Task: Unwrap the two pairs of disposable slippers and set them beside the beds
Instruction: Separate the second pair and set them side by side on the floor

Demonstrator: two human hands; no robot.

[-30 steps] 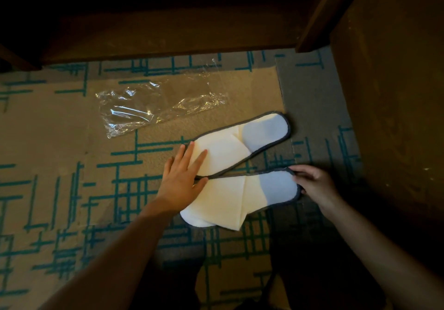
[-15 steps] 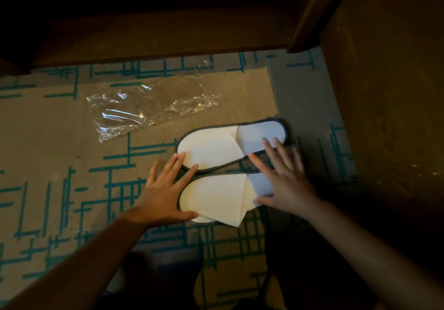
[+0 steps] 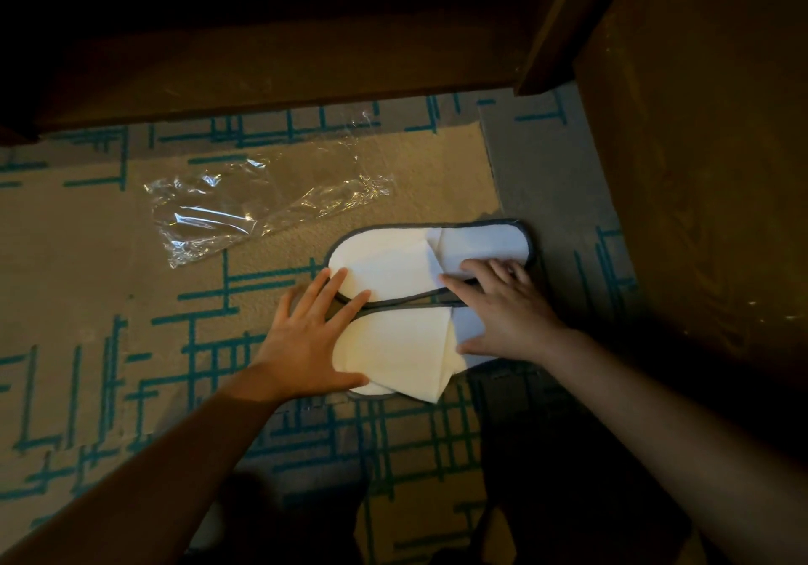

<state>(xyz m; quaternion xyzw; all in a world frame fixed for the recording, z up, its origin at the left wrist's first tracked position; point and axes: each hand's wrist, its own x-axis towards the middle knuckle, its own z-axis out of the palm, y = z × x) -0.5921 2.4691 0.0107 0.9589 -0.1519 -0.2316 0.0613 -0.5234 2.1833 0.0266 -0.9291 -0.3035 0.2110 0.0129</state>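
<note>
Two flat white disposable slippers with grey trim lie side by side on the carpet, the far slipper (image 3: 393,265) above the near slipper (image 3: 402,348). My left hand (image 3: 308,339) rests flat with fingers spread on their left ends. At their right ends my right hand (image 3: 503,311) lies flat and spread, covering part of both. An empty clear plastic wrapper (image 3: 258,205) lies on the carpet to the upper left of the slippers. Only this one pair is in view.
The floor is beige carpet with teal line patterns (image 3: 109,346). A dark wooden bed base (image 3: 271,74) runs along the top. A brown wooden panel (image 3: 708,170) stands at the right, close to the slippers.
The far slipper has swung from a slant to lie parallel with the near one. My right hand moved from the near slipper's tip onto both slippers, and my left hand slid a little left.
</note>
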